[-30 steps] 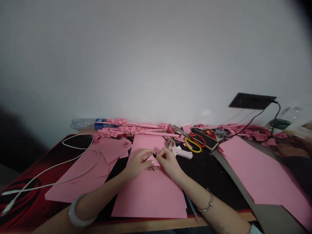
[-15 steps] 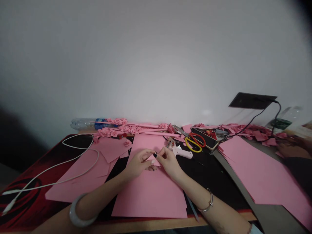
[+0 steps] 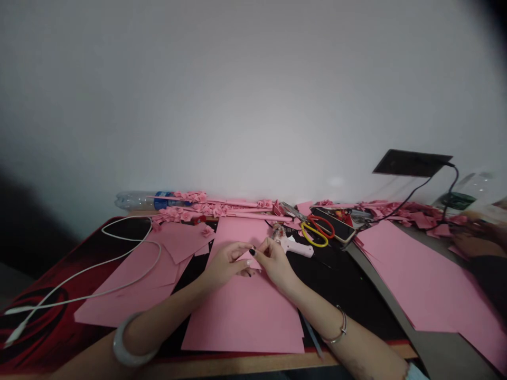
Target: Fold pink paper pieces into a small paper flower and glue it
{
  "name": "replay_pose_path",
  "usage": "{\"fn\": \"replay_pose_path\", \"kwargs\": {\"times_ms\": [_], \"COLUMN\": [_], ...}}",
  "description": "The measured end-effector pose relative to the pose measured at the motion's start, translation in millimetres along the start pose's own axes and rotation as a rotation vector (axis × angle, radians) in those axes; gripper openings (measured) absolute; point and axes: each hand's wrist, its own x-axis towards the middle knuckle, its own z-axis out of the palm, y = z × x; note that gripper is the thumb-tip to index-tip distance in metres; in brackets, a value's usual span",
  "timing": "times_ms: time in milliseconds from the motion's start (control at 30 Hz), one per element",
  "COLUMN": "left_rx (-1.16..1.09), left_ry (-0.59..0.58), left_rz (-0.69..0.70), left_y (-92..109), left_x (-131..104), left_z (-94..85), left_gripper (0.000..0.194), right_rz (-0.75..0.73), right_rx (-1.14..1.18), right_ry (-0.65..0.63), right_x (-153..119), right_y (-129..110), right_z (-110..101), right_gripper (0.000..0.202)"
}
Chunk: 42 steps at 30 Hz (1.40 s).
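A small folded piece of pink paper (image 3: 250, 260) is pinched between my two hands, above a large pink sheet (image 3: 243, 322). My left hand (image 3: 227, 262) grips its left side, with thumb and fingers closed on it. The fingertips of my right hand (image 3: 273, 259) press together at its upper right corner. Part of the small piece is hidden by my fingers. Just beyond my right hand lies a pale pink glue gun (image 3: 299, 248). Scissors with yellow and red handles (image 3: 315, 240) rest behind it.
Pink paper flowers on stems (image 3: 222, 211) line the wall beside a plastic bottle (image 3: 137, 200). A white cable (image 3: 119, 258) loops over pink sheets at left. A phone (image 3: 336, 227) lies behind the scissors. At right, another person's hand (image 3: 481, 237) is near more pink sheets (image 3: 428, 285).
My hands stay almost in place on the small paper, which now shows slightly more of its surface. The other person's arm at right has shifted a little.
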Motion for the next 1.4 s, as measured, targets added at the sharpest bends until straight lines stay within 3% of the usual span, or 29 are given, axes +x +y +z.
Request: {"fn": "replay_pose_path", "kwargs": {"times_ms": [167, 300, 467, 867, 1400], "left_rx": [0.006, 0.001, 0.002, -0.042, -0.114], "left_ry": [0.016, 0.018, 0.013, 0.012, 0.015], "left_rz": [-0.002, 0.022, 0.048, -0.02, -0.027], "left_y": [2, 3, 1, 5, 3], "left_x": [-1, -1, -1, -2, -1], "left_z": [1.6, 0.6, -1.3, -1.5, -4.5], "left_gripper": [0.044, 0.044, 0.044, 0.049, 0.055], "right_rz": [-0.018, 0.006, -0.065, -0.168, -0.075], "right_rx": [-0.004, -0.026, -0.244, -0.309, -0.131], "right_ry": [-0.007, -0.084, -0.169, -0.14, -0.151], "right_x": [1, 1, -1, -3, -3], "right_y": [1, -4, -9, -8, -3], "right_z": [-1, -2, -4, -4, -4], "right_gripper": [0.024, 0.021, 0.033, 0.031, 0.029]}}
